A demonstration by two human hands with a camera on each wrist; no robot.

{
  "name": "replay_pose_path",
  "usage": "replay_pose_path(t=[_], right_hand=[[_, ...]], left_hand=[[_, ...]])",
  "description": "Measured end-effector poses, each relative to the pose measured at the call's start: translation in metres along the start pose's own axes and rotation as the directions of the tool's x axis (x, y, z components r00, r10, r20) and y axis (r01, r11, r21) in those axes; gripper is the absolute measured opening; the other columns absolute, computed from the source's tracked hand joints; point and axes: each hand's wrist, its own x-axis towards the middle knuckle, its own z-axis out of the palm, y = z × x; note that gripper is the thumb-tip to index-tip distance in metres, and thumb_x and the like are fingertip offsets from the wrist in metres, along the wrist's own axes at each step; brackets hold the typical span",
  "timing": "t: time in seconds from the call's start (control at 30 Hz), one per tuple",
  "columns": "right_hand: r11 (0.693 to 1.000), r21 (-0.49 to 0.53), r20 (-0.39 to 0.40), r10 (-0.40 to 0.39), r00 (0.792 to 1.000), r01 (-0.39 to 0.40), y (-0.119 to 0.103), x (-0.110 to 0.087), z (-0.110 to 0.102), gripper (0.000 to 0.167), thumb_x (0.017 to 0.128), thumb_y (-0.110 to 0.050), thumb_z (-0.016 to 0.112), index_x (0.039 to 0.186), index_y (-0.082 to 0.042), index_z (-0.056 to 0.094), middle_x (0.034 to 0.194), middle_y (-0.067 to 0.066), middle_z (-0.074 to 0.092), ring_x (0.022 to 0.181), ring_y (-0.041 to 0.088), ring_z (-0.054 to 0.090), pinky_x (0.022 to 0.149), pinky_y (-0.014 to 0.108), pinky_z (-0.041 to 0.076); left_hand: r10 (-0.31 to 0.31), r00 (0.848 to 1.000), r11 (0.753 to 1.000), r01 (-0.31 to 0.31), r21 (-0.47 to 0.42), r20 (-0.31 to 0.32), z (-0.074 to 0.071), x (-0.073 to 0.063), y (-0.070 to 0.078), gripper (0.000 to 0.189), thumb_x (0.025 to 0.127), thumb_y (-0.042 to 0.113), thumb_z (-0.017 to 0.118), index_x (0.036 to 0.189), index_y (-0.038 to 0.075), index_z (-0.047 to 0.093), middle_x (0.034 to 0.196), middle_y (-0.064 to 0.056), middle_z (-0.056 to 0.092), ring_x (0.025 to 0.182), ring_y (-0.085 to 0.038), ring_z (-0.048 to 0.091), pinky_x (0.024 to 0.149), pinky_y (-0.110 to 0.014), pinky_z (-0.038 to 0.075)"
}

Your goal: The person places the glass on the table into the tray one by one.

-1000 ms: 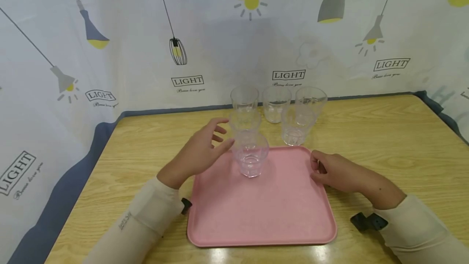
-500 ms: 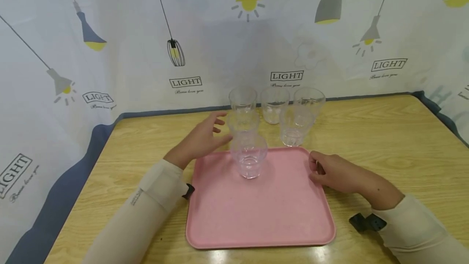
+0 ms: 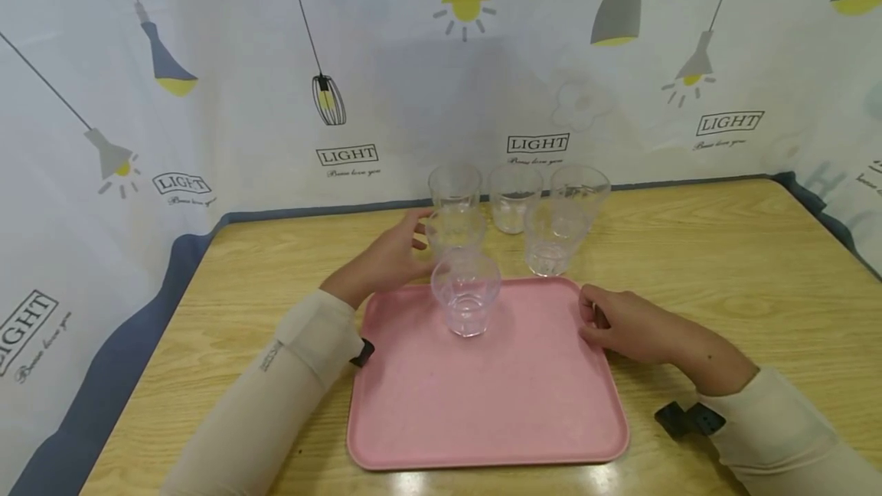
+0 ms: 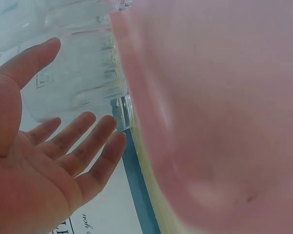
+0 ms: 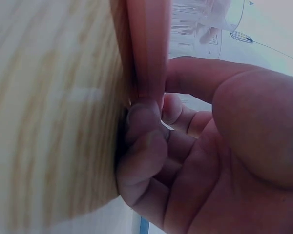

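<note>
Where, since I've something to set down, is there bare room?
The tray is bare between the nearest cup and the near rim. So is the table left of the left hand, and right of the other cups, beyond the right hand. Crowded: behind the tray, where those cups cluster.

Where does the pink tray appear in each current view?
Head: pink tray at lower centre.
Left wrist: pink tray filling the right side.
Right wrist: pink tray edge-on at top centre, gripped by right hand.
Shared landmark: clear cups, near centre, upper left and upper right respectively.
</note>
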Motion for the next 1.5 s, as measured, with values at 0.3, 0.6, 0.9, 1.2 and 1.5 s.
replay_pose_path(t=[0.3, 0.6, 0.9, 1.2, 1.5], right_hand=[[1.000, -0.004, -0.008, -0.007, 1.000, 0.007, 0.0008, -0.0001, -0.0002, 0.019, 0.096, -0.012, 0.064, 0.092, -0.010, 0.046, 0.071, -0.001, 0.049, 0.061, 0.009, 0.045, 0.054, 0.023, 0.038], [1.000, -0.006, -0.005, -0.010, 1.000, 0.010, 0.0014, -0.0007, 0.0008, 0.019, 0.096, -0.013, 0.064, 0.092, -0.011, 0.046, 0.071, -0.002, 0.049, 0.061, 0.009, 0.045, 0.054, 0.023, 0.038], [1.000, -0.001, -0.004, -0.011, 1.000, 0.011, -0.0003, -0.0011, -0.0002, 0.019, 0.096, -0.013, 0.064, 0.092, -0.010, 0.046, 0.070, -0.002, 0.048, 0.061, 0.008, 0.045, 0.054, 0.022, 0.038], [1.000, 0.003, -0.006, -0.012, 1.000, 0.012, 0.0012, -0.0015, 0.0006, 0.019, 0.096, -0.013, 0.065, 0.092, -0.010, 0.047, 0.071, -0.002, 0.049, 0.061, 0.009, 0.045, 0.053, 0.023, 0.039], [1.000, -0.001, -0.004, -0.007, 1.000, 0.007, 0.0020, -0.0002, 0.0010, 0.019, 0.096, -0.014, 0.065, 0.092, -0.011, 0.047, 0.070, -0.002, 0.048, 0.060, 0.008, 0.044, 0.053, 0.022, 0.038]], left_hand=[[0.003, 1.000, 1.000, -0.003, -0.004, -0.008, 0.0023, 0.0039, 0.0043, 0.090, 0.084, 0.028, 0.082, 0.154, 0.017, 0.025, 0.139, -0.012, 0.053, 0.122, -0.031, 0.059, 0.102, -0.044, 0.052], [-0.025, 0.999, 1.000, 0.025, 0.002, 0.022, 0.0037, 0.0056, 0.0083, 0.099, 0.084, 0.034, 0.082, 0.158, 0.022, 0.018, 0.147, -0.009, 0.050, 0.126, -0.030, 0.056, 0.101, -0.046, 0.052], [0.016, 0.999, 1.000, -0.016, 0.005, 0.040, 0.0037, 0.0092, 0.0067, 0.099, 0.084, 0.033, 0.082, 0.158, 0.023, 0.016, 0.151, -0.010, 0.048, 0.130, -0.032, 0.054, 0.105, -0.046, 0.049], [0.029, 0.999, 1.000, -0.029, -0.001, 0.033, 0.0050, 0.0108, 0.0076, 0.097, 0.084, 0.033, 0.082, 0.157, 0.020, 0.019, 0.149, -0.012, 0.049, 0.131, -0.033, 0.053, 0.108, -0.047, 0.047], [0.012, 1.000, 1.000, -0.013, -0.020, -0.013, 0.0036, 0.0090, 0.0063, 0.094, 0.083, 0.031, 0.084, 0.155, 0.019, 0.024, 0.147, -0.014, 0.051, 0.130, -0.033, 0.053, 0.105, -0.047, 0.049]])
